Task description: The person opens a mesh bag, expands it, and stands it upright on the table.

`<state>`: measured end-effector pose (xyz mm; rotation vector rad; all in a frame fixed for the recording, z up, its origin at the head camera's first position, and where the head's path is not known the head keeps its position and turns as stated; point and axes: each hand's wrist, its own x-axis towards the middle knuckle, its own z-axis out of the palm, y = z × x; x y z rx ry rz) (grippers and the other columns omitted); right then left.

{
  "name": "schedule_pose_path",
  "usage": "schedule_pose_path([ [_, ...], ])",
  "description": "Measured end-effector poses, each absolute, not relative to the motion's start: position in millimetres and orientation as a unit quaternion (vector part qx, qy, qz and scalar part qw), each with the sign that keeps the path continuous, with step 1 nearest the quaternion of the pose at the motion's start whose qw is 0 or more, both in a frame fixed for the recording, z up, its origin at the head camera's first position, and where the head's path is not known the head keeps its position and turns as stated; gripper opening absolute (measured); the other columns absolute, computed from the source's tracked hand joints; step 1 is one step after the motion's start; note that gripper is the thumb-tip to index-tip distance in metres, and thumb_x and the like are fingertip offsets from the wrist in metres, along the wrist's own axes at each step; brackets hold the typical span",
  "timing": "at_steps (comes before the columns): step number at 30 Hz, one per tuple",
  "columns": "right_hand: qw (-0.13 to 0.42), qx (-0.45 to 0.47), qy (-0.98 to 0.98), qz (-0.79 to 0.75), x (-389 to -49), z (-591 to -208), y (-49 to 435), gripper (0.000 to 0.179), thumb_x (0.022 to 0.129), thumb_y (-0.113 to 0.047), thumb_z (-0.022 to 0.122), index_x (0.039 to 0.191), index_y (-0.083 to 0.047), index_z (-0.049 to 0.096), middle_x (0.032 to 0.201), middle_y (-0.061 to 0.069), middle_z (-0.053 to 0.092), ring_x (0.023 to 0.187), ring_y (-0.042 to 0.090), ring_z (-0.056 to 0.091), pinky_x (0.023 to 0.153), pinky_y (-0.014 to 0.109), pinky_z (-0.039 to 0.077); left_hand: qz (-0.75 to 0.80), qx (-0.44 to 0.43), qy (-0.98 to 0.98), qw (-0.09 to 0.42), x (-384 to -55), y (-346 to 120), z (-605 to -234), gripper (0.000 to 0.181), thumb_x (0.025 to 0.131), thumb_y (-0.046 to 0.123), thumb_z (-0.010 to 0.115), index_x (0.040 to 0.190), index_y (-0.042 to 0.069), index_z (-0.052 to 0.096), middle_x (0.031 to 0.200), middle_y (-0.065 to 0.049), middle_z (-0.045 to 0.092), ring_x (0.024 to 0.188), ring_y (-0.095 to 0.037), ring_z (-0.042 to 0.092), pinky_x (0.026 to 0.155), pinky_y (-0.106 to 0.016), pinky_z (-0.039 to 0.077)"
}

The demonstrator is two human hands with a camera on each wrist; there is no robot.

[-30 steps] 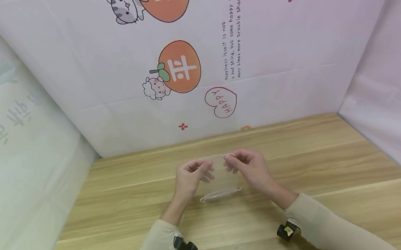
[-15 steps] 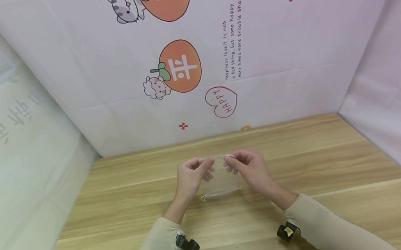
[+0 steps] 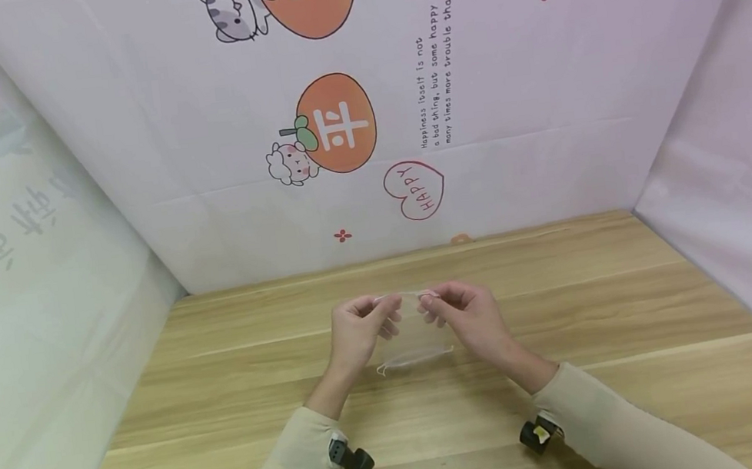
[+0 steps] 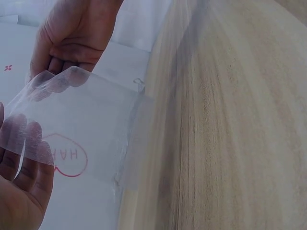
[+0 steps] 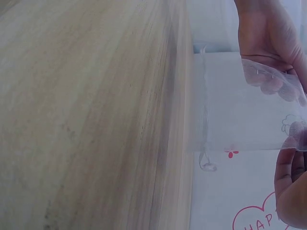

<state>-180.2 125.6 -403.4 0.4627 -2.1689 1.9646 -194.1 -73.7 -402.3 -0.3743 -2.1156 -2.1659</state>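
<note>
Since the earlier frames, the lower edge of the clear plastic film has been drawn slightly upward and now looks thinner, while the left hand has been shifted a little toward the right hand; the right hand has been kept almost in place. The film is hung between the two hands, over the wooden table, with its patterned backdrop beyond. Its upper edge is pinched near one end by the thumb and fingers of the left hand and near the other by those of the right; fingers of both hands are seen through it. At the lower left corner a small pale loop is left dangling (whether a cord or a strip of the film itself cannot be told).

Trouble, it is judged, would most likely be caused by uneven pulling: the thin film could be stretched or torn if the hands were drawn apart too hard. If either pinch were relaxed, that corner could be dropped and the film folded over on itself. The loop could also be caught on a finger, since it is held by nothing.
</note>
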Motion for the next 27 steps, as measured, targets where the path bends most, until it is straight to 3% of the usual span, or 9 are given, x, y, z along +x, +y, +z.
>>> schedule_pose_path([
  [8, 0.093, 0.165, -0.731, 0.656, -179.8, -401.8, 125.2, 0.012, 0.096, -0.009, 0.069, 0.098, 0.002, 0.073, 0.089, 0.015, 0.073, 0.073, 0.020, 0.068, 0.064, 0.029, 0.058, -0.710, -0.127, -0.691, 0.048, -194.5, -75.0, -402.9, 0.029, 0.088, 0.026, 0.080, 0.084, -0.003, 0.075, 0.070, -0.008, 0.070, 0.054, -0.017, 0.064, 0.053, -0.027, 0.056],
  [27, 0.092, 0.159, -0.725, 0.664, -178.4, -402.9, 126.8, 0.014, 0.096, -0.011, 0.070, 0.101, 0.002, 0.073, 0.091, 0.016, 0.073, 0.074, 0.021, 0.068, 0.064, 0.028, 0.057, -0.711, -0.133, -0.689, 0.048, -192.6, -75.1, -403.0, 0.024, 0.089, 0.018, 0.079, 0.085, -0.006, 0.074, 0.071, -0.007, 0.071, 0.053, -0.015, 0.063, 0.051, -0.025, 0.055],
])
